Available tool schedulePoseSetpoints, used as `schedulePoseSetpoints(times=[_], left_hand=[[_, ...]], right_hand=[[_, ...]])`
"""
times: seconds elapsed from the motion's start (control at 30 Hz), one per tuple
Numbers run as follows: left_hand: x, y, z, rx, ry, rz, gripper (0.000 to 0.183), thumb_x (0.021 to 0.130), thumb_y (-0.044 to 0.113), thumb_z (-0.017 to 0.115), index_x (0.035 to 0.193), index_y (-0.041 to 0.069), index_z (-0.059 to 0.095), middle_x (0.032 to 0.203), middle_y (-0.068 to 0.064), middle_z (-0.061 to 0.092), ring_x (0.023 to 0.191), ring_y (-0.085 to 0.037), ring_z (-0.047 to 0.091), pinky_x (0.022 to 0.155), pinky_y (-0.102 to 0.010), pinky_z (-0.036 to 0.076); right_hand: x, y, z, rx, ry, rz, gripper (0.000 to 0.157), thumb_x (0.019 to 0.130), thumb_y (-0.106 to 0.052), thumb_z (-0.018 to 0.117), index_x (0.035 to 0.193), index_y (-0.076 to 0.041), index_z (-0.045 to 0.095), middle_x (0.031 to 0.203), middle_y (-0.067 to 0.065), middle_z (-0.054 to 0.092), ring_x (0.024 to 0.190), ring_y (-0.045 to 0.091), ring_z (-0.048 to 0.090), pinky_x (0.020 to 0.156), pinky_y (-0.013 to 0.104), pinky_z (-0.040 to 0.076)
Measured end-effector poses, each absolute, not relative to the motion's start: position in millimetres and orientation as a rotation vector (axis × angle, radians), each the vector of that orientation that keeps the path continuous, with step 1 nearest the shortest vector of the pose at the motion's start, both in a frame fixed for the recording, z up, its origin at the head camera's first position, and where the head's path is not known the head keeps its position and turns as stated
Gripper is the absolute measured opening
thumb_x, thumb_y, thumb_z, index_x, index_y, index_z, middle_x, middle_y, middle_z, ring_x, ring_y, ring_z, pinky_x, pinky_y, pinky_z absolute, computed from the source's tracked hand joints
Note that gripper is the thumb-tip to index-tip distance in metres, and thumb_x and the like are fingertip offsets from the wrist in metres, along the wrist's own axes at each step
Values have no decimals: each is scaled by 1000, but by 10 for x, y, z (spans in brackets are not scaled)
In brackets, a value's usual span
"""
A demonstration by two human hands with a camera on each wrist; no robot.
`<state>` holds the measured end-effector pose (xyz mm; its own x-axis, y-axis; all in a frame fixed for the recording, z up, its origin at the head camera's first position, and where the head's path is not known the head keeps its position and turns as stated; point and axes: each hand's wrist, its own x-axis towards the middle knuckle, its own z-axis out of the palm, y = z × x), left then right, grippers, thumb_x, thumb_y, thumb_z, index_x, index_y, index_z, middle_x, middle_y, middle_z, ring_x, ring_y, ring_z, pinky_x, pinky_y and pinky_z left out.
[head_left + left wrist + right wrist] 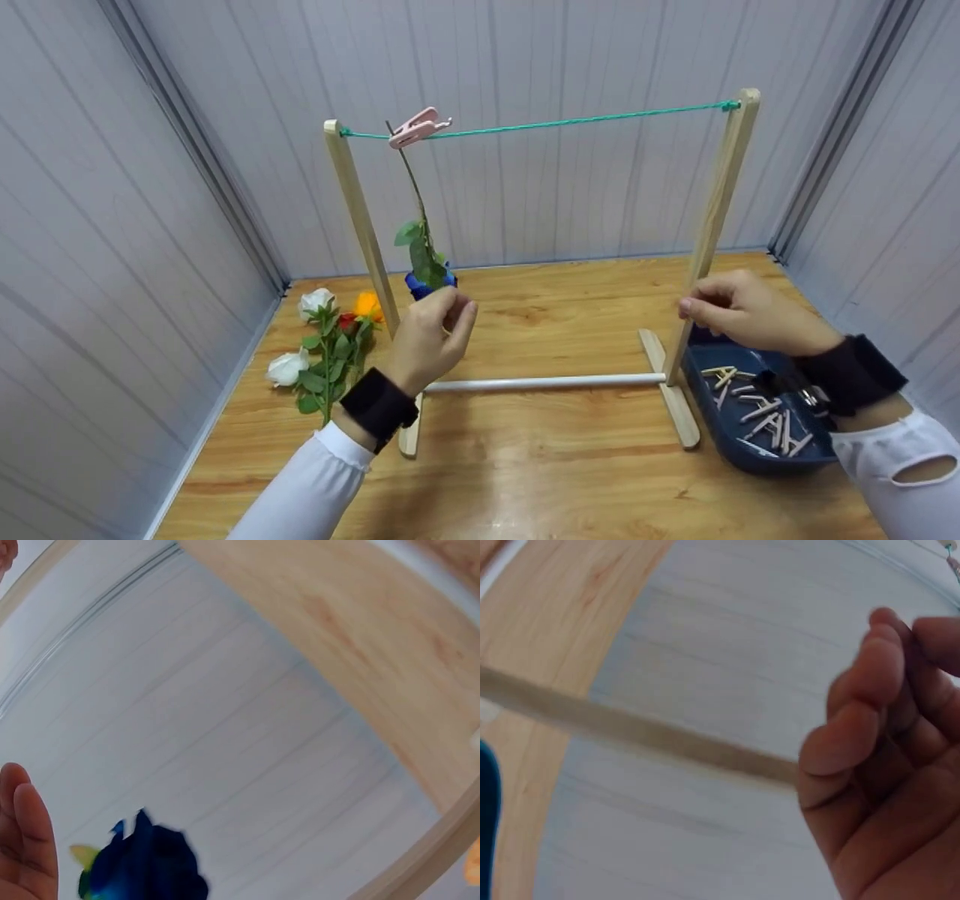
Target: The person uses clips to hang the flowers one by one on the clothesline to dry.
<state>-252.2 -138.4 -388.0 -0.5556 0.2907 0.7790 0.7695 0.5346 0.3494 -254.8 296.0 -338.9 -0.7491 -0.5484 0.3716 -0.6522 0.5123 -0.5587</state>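
A blue rose (pixel 418 284) hangs head down by its stem from a green cord (pixel 577 121), held there by a pink clothespin (pixel 411 130). My left hand (pixel 431 337) hovers in front of the bloom, loosely curled around nothing; in the left wrist view the rose (pixel 154 866) appears apart from the fingers (pixel 36 832). My right hand (pixel 757 313) is raised near the right wooden post (pixel 724 180), its fingers (pixel 844 739) bent loosely and no object visible between them. Whether that hand touches the post cannot be told.
A dark blue basin (pixel 720 442) with several clothespins (pixel 765 416) stands right of the frame, partly beneath my right wrist. Left of the frame lie white roses (pixel 288 369), an orange rose (pixel 367 306) and a red one (pixel 346 321). A white rod (pixel 544 382) joins the frame's feet.
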Motion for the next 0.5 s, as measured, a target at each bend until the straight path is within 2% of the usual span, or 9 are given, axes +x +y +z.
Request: schedulePoseSetpoints(times=[0.13, 0.3, 0.4, 0.5], left_hand=[[-2511, -1396, -4032, -875, -2166, -866, 12, 105, 4, 68, 93, 4, 68, 76, -5, 65, 67, -14, 59, 62, -27, 53], [-2494, -1394, -4201, -868, -2296, -839, 11, 106, 7, 67, 95, 5, 70, 77, -2, 67, 67, -13, 62, 62, -27, 54], [-2485, -1384, -4303, -837, -2386, -826, 10, 107, 11, 67, 99, 7, 72, 80, -2, 71, 70, -13, 66, 63, -27, 55], [-2482, -1375, -4391, -822, -2469, -821, 11, 108, 14, 66, 103, 8, 73, 86, -2, 74, 75, -15, 70, 66, -28, 58]], right_hand=[[-2589, 3166, -3534, 1022, -2786, 1045, 22, 106, 0, 65, 90, -10, 77, 70, -12, 55, 58, 0, 50, 50, 23, 44], [-2681, 3347, -3685, 895, -3007, 924, 20, 107, -7, 66, 89, -9, 74, 72, -7, 59, 59, 2, 51, 55, 23, 45], [-2767, 3417, -3795, 806, -3082, 810, 14, 103, -8, 70, 92, -5, 77, 74, -6, 62, 61, 4, 51, 58, 24, 45], [-2865, 3471, -3922, 769, -3107, 692, 8, 98, -6, 74, 93, -2, 79, 80, -2, 69, 69, 8, 57, 63, 27, 50]])
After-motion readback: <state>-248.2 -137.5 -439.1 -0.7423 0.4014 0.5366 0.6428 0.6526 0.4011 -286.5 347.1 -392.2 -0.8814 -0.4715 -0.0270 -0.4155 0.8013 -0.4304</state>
